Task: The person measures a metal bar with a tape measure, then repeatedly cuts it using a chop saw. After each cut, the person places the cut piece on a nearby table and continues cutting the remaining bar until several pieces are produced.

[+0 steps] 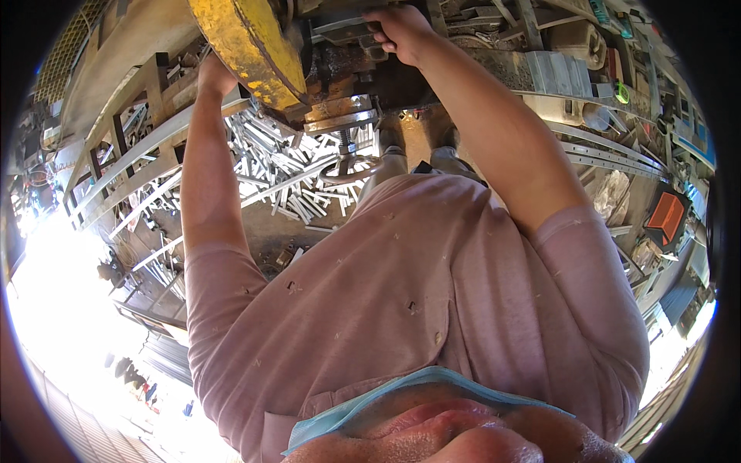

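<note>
Right of the yellow housing (pixel 258 58), the right hand (pixel 403 35) is curled at a metal bar (pixel 340 31); at the housing's left edge, the left hand (pixel 216 77) is part-hidden. Finger grip cannot be told; pinching could be caused by bar slippage.

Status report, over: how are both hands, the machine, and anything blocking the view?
Left hand partly hidden by yellow machine part, grip unclear. Right hand at rusty machine, hold unclear. Pale metal strips heaped below.
</note>
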The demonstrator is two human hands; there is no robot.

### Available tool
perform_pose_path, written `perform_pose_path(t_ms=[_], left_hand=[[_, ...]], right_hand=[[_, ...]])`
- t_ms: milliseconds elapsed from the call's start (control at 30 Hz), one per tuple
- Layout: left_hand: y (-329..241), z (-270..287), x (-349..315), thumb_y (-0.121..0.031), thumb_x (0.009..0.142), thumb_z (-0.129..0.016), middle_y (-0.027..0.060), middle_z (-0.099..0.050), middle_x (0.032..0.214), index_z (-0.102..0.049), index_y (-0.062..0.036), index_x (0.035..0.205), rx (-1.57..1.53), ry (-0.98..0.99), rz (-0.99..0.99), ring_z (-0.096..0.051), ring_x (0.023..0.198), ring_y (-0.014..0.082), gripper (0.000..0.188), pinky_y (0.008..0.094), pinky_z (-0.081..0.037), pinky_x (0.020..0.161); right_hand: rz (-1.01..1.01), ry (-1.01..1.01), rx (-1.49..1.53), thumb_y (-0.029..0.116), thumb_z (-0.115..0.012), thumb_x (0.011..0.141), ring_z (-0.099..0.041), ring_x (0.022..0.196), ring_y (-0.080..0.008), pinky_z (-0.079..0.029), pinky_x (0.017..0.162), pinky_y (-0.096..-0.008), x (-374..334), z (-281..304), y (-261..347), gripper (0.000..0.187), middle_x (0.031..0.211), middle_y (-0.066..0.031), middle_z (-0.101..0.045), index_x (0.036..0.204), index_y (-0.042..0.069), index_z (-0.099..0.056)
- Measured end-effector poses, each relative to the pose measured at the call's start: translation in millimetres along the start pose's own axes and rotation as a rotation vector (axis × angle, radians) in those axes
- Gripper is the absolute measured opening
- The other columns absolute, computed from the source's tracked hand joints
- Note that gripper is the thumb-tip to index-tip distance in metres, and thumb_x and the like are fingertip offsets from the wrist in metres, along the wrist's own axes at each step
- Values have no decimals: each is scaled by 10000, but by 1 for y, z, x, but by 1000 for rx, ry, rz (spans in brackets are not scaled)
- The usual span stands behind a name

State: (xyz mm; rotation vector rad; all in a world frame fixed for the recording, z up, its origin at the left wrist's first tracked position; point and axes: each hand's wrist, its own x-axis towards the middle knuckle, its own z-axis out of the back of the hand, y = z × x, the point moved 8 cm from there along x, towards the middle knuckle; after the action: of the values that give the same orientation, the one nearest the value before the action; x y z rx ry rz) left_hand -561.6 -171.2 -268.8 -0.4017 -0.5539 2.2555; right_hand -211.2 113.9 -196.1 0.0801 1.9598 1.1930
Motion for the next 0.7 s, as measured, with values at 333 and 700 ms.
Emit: perform_pose_path(t_ms=[333,700], left_hand=[[-4,4,-8,-518,955,-649,51,-577,1544,-551,-271,1516,2,8,-53,-592,1357,289,620,411,-519,1054],[-54,22,-24,-503,969,-620,58,-565,1557,-545,-241,1522,549,143,-31,-568,1387,281,617,403,-495,1081]], right_hand=[[22,118,-77,75,-699,939,-526,568,-105,-291,422,-260,-7,1,-11,76,734,-65,-620,999,49,-662],[-12,226,-147,72,-694,921,-497,576,-96,-298,453,-269,-9,-9,-12,286,704,-36,-570,1196,67,-616]])
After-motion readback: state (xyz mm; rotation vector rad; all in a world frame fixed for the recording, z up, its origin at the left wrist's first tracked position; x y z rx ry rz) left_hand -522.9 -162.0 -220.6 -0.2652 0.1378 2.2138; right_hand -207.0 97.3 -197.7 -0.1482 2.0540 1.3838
